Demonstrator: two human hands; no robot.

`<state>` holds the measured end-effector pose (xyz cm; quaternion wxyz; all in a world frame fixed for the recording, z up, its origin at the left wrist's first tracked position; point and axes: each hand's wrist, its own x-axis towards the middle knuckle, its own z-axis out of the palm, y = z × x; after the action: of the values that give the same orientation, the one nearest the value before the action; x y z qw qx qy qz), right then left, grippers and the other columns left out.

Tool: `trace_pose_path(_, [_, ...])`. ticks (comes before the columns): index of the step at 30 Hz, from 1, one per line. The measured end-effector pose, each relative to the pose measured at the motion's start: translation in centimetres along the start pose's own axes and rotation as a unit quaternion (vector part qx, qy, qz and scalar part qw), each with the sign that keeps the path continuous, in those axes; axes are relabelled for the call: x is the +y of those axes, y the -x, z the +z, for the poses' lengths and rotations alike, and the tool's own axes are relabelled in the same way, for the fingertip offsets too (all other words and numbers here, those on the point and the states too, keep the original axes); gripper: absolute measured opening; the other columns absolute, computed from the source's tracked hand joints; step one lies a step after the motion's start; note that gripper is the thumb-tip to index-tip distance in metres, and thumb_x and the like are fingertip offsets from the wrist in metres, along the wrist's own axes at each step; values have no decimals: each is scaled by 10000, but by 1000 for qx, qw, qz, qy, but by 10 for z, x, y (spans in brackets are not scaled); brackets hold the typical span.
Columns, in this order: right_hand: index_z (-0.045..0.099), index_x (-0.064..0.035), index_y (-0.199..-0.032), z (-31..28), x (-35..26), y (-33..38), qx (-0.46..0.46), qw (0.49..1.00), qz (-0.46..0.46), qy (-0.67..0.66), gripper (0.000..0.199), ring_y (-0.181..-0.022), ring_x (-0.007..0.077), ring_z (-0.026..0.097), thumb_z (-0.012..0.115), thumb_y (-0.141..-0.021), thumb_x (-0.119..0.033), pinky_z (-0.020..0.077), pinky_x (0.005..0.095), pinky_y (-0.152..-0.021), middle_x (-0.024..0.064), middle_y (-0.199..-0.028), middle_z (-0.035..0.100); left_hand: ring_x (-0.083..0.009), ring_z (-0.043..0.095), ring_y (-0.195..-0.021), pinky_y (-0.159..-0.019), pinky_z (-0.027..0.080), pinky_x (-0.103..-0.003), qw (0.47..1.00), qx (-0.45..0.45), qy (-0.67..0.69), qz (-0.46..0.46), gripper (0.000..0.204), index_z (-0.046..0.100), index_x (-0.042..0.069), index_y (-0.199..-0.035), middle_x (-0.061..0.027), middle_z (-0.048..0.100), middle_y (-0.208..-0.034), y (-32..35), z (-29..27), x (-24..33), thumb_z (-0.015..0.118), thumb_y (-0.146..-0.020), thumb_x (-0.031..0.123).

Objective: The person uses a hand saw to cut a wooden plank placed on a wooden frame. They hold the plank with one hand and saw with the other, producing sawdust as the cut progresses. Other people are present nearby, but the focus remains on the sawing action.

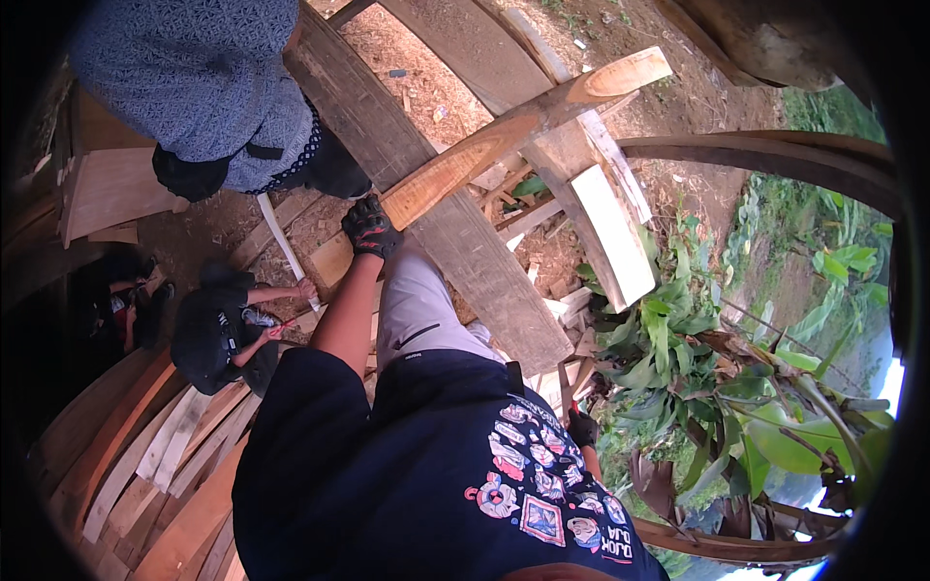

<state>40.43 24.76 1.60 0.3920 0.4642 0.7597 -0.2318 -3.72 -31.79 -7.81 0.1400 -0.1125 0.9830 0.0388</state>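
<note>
My left hand (371,229), in a black glove, grips the near end of a thick, curved wooden beam (513,136). The beam lies slantwise across a weathered plank (484,266), its far end reaching to the upper right. Low at my right side, my gloved right hand (581,428) is closed on a tool with a red part at its grip and a narrow brownish piece (566,387) standing up from it. My shirt hides some of that hand, and I cannot make out the tool's kind.
A person in a blue patterned garment (223,87) stands at the plank's far left. Another person (213,324) crouches at left, holding a pale strip. Stacked boards (184,465) lie lower left, a pale-topped block (612,232) at right, beside leafy plants (668,339). Wood chips cover the ground.
</note>
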Motion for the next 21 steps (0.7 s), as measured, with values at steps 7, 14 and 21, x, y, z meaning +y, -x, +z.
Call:
trace_pose_path(7, [821, -34, -1123, -2, -15, 52, 10, 999, 42, -16, 437, -649, 222, 738, 745, -986, -442, 575, 426, -657, 89, -802, 759, -455, 513, -1450, -1191, 400, -628, 995, -76, 58, -28, 1049, 397, 89, -1612, -226, 522, -1544, 14, -18, 13, 906, -764, 439])
trace_pose_path(14, [826, -45, -1260, 23, 29, 29, 46, 998, 47, -2, 563, -866, 337, 812, 735, -957, -510, 614, 490, -866, 203, -1015, 826, -437, 523, -1456, -1178, 427, -629, 995, -89, 50, -7, 1107, 365, 105, -1647, -220, 517, -1558, 13, -18, 17, 911, -742, 434])
trace_pose_path(21, [831, -87, -1286, 63, 72, -2, 69, 978, 87, -177, 545, -1023, 372, 801, 790, -929, -497, 592, 488, -934, 222, -1122, 830, -432, 506, -1511, -1239, 421, -561, 999, -22, -22, -26, 1353, 327, 45, -1690, -241, 485, -1656, 39, -41, 9, 998, -642, 574])
